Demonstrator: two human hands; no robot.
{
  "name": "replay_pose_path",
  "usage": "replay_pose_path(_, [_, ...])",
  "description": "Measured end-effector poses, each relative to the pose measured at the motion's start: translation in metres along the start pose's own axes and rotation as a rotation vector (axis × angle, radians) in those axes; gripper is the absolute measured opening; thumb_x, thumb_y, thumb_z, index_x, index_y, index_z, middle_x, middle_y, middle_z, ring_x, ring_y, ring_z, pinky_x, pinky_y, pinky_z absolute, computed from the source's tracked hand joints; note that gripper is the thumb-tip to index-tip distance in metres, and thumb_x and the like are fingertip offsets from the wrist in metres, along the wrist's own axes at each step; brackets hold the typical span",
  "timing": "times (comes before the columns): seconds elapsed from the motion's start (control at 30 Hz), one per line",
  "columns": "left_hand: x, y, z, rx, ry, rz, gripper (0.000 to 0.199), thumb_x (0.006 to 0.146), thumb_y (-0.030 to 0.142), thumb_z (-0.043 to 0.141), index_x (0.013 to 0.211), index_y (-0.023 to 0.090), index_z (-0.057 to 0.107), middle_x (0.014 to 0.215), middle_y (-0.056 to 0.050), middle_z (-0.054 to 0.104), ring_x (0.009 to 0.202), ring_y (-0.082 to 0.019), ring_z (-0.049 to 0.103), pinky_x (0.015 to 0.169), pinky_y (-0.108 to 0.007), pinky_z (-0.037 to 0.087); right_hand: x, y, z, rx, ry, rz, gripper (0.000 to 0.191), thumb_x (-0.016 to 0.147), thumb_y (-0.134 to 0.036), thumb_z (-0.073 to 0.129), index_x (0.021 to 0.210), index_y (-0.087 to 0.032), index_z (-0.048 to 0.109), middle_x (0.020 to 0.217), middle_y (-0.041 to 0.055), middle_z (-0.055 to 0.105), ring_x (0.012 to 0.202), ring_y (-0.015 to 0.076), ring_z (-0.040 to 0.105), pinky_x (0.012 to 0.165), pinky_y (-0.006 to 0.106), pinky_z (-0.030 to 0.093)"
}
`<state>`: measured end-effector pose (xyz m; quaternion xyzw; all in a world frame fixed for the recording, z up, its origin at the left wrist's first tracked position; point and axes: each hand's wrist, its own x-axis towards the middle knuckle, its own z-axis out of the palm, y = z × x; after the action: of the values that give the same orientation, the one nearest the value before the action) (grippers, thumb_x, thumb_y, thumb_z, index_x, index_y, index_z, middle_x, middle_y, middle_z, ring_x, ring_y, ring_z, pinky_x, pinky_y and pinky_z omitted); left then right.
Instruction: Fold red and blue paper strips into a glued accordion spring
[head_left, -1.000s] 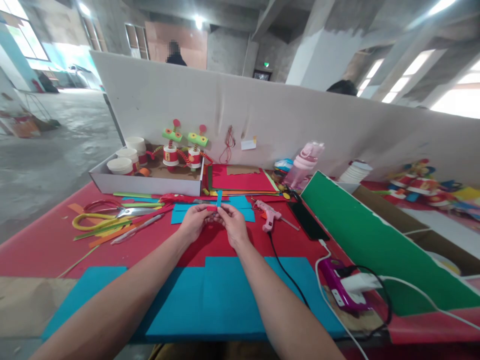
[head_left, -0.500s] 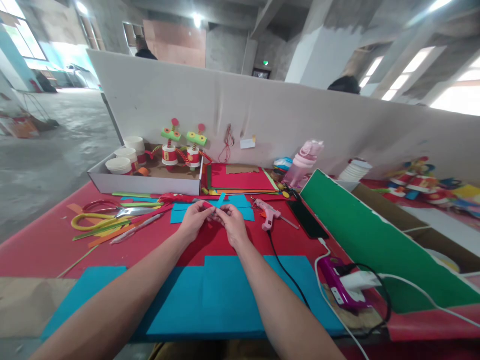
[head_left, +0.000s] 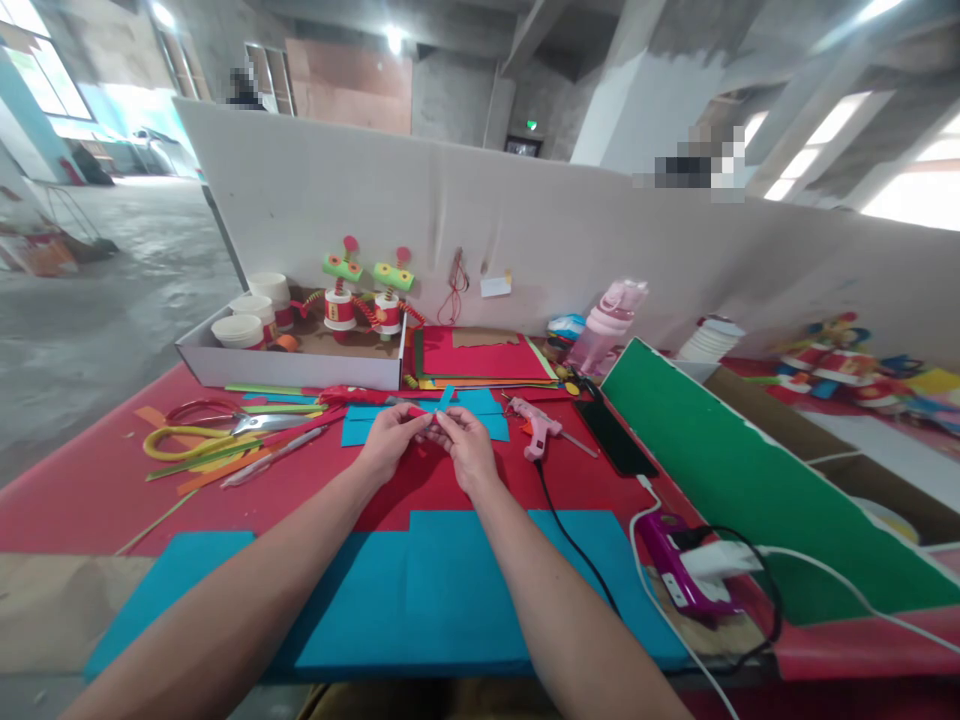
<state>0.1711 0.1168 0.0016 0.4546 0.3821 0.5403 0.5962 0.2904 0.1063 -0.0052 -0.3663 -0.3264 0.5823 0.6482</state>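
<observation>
In the middle of the head view, my left hand [head_left: 391, 440] and my right hand [head_left: 468, 442] meet fingertip to fingertip over the table. Between them is a small red paper strip [head_left: 417, 411], pinched by my left fingers. A blue paper strip [head_left: 447, 395] sticks up from my right fingers, seemingly crossing the red one; the join is hidden by my fingertips. Blue paper pieces [head_left: 363, 427] lie flat just behind my hands. Right of them rests a pink glue gun [head_left: 540, 428]. Yellow-handled scissors [head_left: 196, 440] lie among coloured paper strips on the left.
A shallow box [head_left: 300, 370] holds paper cups and two cup figures. Behind my hands is a stack of coloured paper [head_left: 480, 358]. On the right are a phone [head_left: 616, 438], a purple power strip [head_left: 686, 575] with cables, a pink bottle [head_left: 609, 325] and a green-sided box [head_left: 750, 480].
My fingers have shifted slightly around the strips; my right hand has turned a little and the blue strip shows less. Things on the table stay put.
</observation>
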Motion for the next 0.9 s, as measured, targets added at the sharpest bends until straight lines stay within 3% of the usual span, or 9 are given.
replay_pose_path(0.5, [0.0013,-0.0002,-0.0006,0.019,0.028,0.012,0.025,0.059,0.033,0.079,0.064,0.014,0.062,0.055,0.001,0.058,0.050,-0.008,0.049,0.049,-0.020,0.038,0.0032,-0.0011,-0.0034,-0.022,-0.015,0.038,0.041,0.051,-0.032,0.084,0.082,-0.017,0.061,0.069,-0.0029,0.065,0.064,0.0130,0.065,0.067,0.030,0.058])
replay_pose_path(0.9, [-0.0001,0.0033,0.0000,0.095,0.013,0.067,0.027,0.061,0.036,0.078,0.067,0.015,0.062,0.056,0.001,0.059,0.050,-0.009,0.050,0.050,-0.021,0.039,0.0050,0.0014,-0.0032,-0.037,-0.041,0.022,0.037,0.053,-0.034,0.082,0.078,-0.017,0.061,0.068,-0.0019,0.067,0.062,0.0136,0.065,0.068,0.030,0.057])
